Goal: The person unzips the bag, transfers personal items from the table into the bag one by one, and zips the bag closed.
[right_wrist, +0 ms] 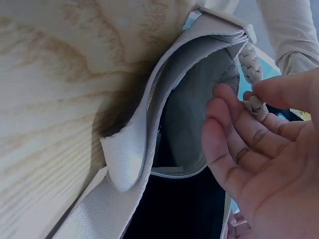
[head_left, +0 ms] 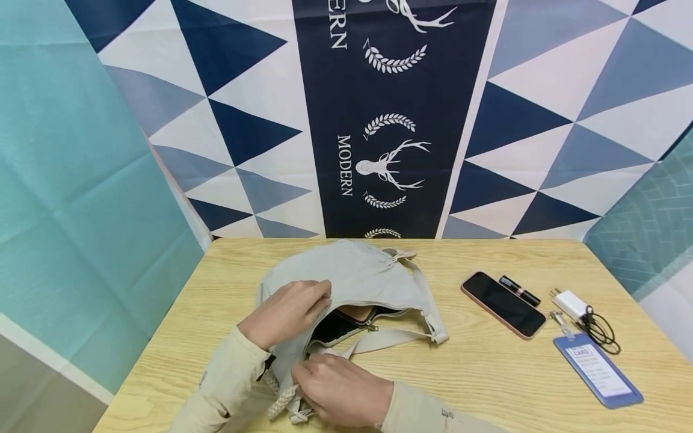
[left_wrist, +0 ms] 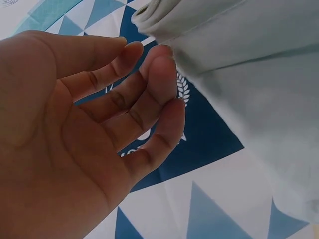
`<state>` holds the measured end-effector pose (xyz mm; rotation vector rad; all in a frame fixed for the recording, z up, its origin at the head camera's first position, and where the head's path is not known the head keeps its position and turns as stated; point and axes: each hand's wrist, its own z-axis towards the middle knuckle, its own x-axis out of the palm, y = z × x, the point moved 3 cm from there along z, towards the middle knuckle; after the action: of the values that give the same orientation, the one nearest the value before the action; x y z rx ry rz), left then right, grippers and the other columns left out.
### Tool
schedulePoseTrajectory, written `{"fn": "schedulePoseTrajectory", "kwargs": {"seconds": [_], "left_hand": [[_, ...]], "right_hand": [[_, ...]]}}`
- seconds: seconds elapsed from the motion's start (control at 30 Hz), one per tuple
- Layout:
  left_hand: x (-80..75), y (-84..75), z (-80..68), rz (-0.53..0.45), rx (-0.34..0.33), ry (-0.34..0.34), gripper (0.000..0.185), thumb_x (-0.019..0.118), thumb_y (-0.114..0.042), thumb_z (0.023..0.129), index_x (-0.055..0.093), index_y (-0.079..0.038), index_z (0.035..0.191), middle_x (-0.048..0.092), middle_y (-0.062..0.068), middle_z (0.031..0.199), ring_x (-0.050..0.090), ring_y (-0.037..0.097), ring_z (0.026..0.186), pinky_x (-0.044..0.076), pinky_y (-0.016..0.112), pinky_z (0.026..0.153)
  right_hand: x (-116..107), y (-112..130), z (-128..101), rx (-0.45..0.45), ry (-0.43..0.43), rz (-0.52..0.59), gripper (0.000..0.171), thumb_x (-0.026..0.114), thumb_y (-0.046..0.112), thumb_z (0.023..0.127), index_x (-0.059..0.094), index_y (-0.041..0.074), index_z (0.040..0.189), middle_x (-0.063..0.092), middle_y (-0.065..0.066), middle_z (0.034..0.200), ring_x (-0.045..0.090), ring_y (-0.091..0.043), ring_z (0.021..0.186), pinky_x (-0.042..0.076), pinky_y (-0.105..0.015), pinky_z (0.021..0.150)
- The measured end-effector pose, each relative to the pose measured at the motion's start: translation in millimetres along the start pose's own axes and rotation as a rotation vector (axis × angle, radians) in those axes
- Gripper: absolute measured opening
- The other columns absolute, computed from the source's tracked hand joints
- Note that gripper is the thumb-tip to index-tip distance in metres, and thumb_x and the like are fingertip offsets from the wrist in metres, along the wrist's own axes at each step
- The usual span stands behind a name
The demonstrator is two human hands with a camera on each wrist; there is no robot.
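A pale grey fabric shoulder bag (head_left: 346, 270) lies on the table with its zipped mouth gaping. Inside it, a brown item (head_left: 355, 313) shows beside a dark interior. My left hand (head_left: 292, 310) is at the left rim of the mouth; in the left wrist view its fingers (left_wrist: 162, 82) curve loosely beside the fabric, with nothing visible between them. At the near end of the opening, my right hand (head_left: 346, 388) pinches a small pale tab (right_wrist: 255, 104) between thumb and fingers. A braided cord (right_wrist: 250, 62) hangs close to it. The bag's strap (head_left: 390, 341) loops over the table.
On the right of the table (head_left: 460, 385) lie a phone (head_left: 503, 304), a black tube (head_left: 520, 291), a white charger (head_left: 571, 304) with a coiled black cable (head_left: 602, 334), and a blue card holder (head_left: 598, 370). A patterned cloth (head_left: 260, 120) hangs behind.
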<state>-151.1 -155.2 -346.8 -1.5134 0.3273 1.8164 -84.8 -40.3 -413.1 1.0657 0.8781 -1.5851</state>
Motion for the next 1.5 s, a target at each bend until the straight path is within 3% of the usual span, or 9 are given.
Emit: {"fn": "schedulePoseTrajectory", "kwargs": {"seconds": [0.2,0.4,0.67,0.87,1.03,1.2,1.33,1.5], "left_hand": [[-9.2,3.6,-5.3,-0.022,-0.06,0.019,0.018,0.055,-0.012,0.103,0.055,-0.017,0.085,0.045,-0.011,0.067,0.042,0.005,0.054,0.04,0.023,0.053],[-12.3,12.0,-21.1,-0.026,-0.112,0.024,0.02,0.055,-0.012,0.103,0.054,-0.017,0.084,0.044,-0.01,0.065,0.039,0.004,0.053,0.038,0.022,0.051],[6.8,27.4,-60.9,-0.15,-0.187,0.098,0.025,0.055,-0.011,0.103,0.05,-0.018,0.079,0.04,-0.009,0.063,0.037,0.001,0.052,0.039,0.021,0.049],[30.3,22.3,-86.3,-0.337,-0.179,0.046,0.028,0.055,-0.016,0.104,0.052,-0.025,0.078,0.043,-0.014,0.066,0.04,-0.003,0.055,0.04,0.019,0.05],[39.4,5.4,-91.2,-0.398,-0.13,-0.008,0.019,0.056,-0.019,0.102,0.056,-0.029,0.086,0.05,-0.016,0.074,0.048,-0.003,0.063,0.046,0.019,0.058],[48.2,-9.8,-91.9,-0.296,-0.143,-0.048,0.021,0.068,-0.012,0.089,0.057,-0.03,0.089,0.054,-0.02,0.079,0.052,-0.003,0.068,0.048,0.018,0.063],[54.6,-15.6,-91.6,-0.172,-0.171,-0.081,0.031,0.067,-0.013,0.091,0.048,-0.029,0.072,0.043,-0.021,0.065,0.041,-0.005,0.057,0.039,0.014,0.051],[55.8,-15.6,-91.9,-0.129,-0.18,-0.057,0.038,0.065,-0.011,0.092,0.042,-0.026,0.066,0.036,-0.018,0.059,0.033,-0.005,0.051,0.033,0.014,0.045]], "right_hand": [[-1.4,-1.3,-1.0,-0.028,-0.02,-0.022,0.018,0.065,0.008,0.091,0.054,0.018,0.08,0.045,0.01,0.067,0.041,-0.003,0.06,0.033,-0.014,0.057],[-4.6,-5.6,-0.9,0.003,-0.004,0.07,0.017,0.065,0.009,0.093,0.056,0.017,0.081,0.049,0.01,0.07,0.039,0.0,0.062,0.032,-0.01,0.058],[-7.4,-11.2,0.5,0.032,-0.051,0.128,0.013,0.062,0.011,0.096,0.056,0.015,0.086,0.048,0.01,0.071,0.039,0.001,0.063,0.032,-0.01,0.058],[-11.7,-14.4,-0.4,0.049,-0.125,0.079,0.005,0.051,0.008,0.099,0.055,0.011,0.099,0.04,0.009,0.068,0.036,-0.002,0.061,0.031,-0.015,0.058],[-13.6,-16.7,-2.1,0.107,-0.166,0.066,0.005,0.049,0.009,0.099,0.052,0.012,0.101,0.042,0.01,0.067,0.039,-0.004,0.059,0.033,-0.017,0.057],[-15.4,-16.6,-5.9,0.14,-0.152,0.096,0.006,0.053,0.013,0.101,0.058,0.015,0.098,0.051,0.009,0.077,0.044,-0.002,0.068,0.035,-0.012,0.062],[-16.9,-14.5,-8.7,0.111,-0.149,0.125,0.005,0.057,0.012,0.099,0.061,0.015,0.099,0.052,0.009,0.081,0.045,0.0,0.072,0.035,-0.009,0.065],[-17.6,-13.8,-9.9,0.093,-0.144,0.142,0.007,0.059,0.012,0.099,0.063,0.015,0.104,0.058,0.008,0.087,0.051,-0.001,0.078,0.039,-0.009,0.07]]}}
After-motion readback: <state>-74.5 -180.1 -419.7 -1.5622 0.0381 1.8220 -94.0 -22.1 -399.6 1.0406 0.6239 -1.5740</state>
